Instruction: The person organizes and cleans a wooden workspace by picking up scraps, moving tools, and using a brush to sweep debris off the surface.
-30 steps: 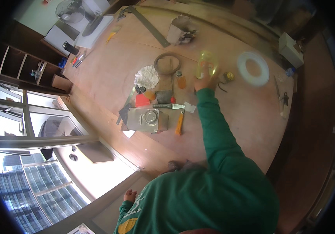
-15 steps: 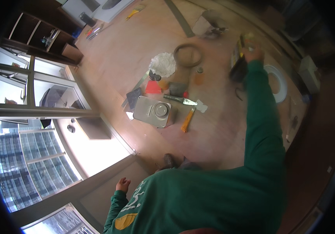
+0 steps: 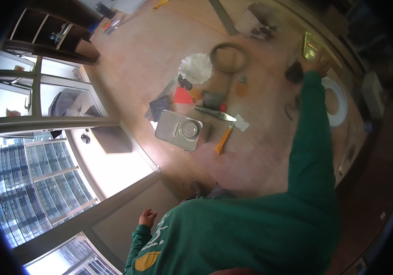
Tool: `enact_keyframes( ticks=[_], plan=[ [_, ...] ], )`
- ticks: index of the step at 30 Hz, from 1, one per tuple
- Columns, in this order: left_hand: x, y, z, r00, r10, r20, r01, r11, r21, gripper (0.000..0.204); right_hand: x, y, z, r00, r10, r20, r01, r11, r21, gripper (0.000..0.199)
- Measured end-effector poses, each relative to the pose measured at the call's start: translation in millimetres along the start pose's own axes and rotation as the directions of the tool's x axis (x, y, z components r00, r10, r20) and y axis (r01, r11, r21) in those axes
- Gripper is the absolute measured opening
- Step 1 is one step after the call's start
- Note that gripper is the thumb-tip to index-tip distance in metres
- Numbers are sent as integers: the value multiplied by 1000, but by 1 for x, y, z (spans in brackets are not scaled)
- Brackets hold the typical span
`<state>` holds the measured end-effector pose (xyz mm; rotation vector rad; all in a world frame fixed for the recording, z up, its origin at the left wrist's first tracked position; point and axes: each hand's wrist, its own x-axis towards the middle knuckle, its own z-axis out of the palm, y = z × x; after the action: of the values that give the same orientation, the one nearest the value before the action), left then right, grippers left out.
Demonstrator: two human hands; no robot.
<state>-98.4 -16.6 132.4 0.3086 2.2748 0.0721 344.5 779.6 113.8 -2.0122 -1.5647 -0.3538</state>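
A person in a green sweatshirt stretches the right arm across a broad tan surface, the right hand closed about the near end of a glossy yellow object, its finer detail blurred. The object is at the far right, beyond a dark, rounded item and near a pale ring that the forearm partly overlaps. The left hand is low beside the body, well apart from the tools, its grip loosely spread, fingers slightly bent.

At center, a rectangular metal can with a round cap lies near a dark-handled scraper, whose blade meets a torn white scrap. An orange-handled tool angles just below the blade. Behind them are a red square, a crumpled white wad, an amber bottle and a brown hoop.
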Motion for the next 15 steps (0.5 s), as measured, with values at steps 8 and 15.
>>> enact_keyframes(
  ticks=[8, 15],
  plan=[
    [54, -63, 26, 990, 81, 112, -65, 988, -138, 58, -201, -60, 3, 568, -513, 644, -100, 733, 673, 106],
    [20, 44, -11, 996, 92, 11, -93, 982, 162, 54, -220, -132, 32, 712, -39, 701, -447, 745, 495, 64]
  ],
)
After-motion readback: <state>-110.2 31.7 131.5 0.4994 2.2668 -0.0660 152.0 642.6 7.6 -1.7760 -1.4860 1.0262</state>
